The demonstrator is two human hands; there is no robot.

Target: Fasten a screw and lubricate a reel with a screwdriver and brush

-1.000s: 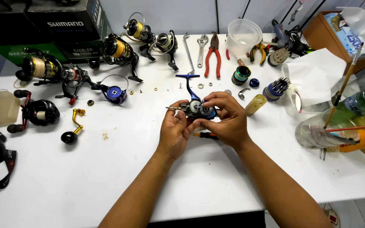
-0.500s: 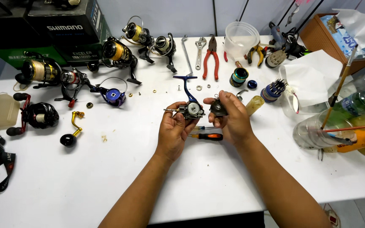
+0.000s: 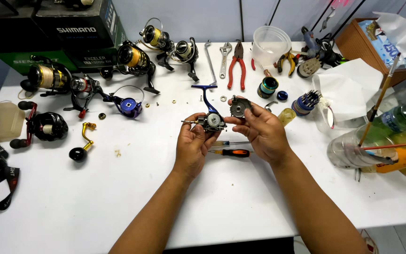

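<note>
We have one head-worn view, looking steeply down from above at the white desk [image 3: 95, 207], fairly near; its far edge lies at 12 o'clock, our forearms entering from 6.

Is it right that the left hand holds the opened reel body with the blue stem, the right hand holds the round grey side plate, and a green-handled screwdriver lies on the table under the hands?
Not quite. In the head view the screwdriver has an orange and black handle, not green. The rest holds: the left hand holds the reel body, the right hand holds the side plate.
</note>
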